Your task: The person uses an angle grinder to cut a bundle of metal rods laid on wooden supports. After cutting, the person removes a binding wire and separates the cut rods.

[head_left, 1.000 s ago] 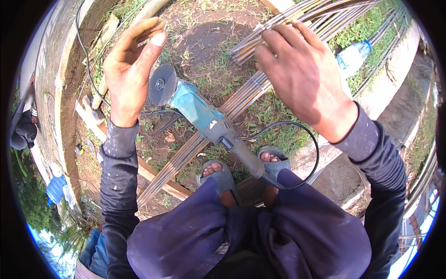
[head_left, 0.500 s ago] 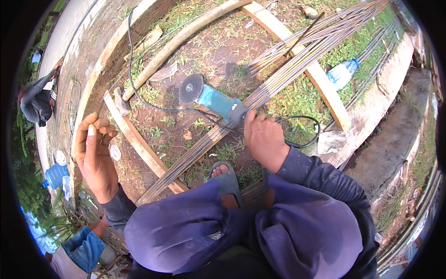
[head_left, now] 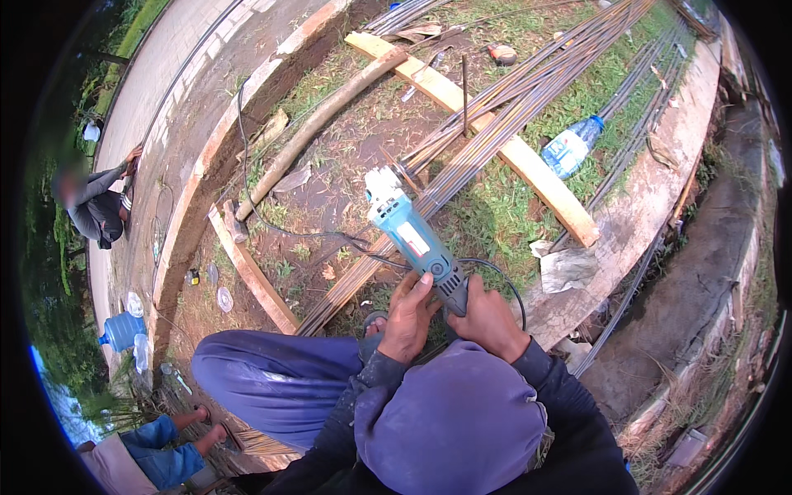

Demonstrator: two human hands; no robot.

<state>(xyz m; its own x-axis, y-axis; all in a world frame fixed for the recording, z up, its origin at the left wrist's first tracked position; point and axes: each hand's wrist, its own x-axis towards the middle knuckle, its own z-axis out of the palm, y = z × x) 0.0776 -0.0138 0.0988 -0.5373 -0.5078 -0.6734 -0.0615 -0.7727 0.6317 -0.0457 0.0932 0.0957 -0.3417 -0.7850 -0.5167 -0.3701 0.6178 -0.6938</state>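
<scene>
A teal angle grinder (head_left: 418,241) with a pale metal head is held over a bundle of thin steel rods (head_left: 485,157). My right hand (head_left: 488,320) wraps its dark rear handle. Against the left side of the tool's rear, my left hand (head_left: 406,320) curls with the thumb up; its fingertips are partly hidden. The cutting disc (head_left: 407,177) shows nearly edge-on beside the rods; whether it touches them I cannot tell. A black power cord (head_left: 318,234) runs from the handle area off to the left.
The rods lie across wooden beams (head_left: 549,190) (head_left: 252,272). A log (head_left: 318,124), a plastic bottle (head_left: 569,148) and a tape measure (head_left: 502,55) lie around. To the right runs a concrete ditch (head_left: 668,305). One person (head_left: 99,202) squats at left; another (head_left: 153,458) is at lower left.
My left hand has come down from its raised place at the left to the grinder. The grinder has turned, its disc swinging from facing me to edge-on at the rods. My left knee has shifted.
</scene>
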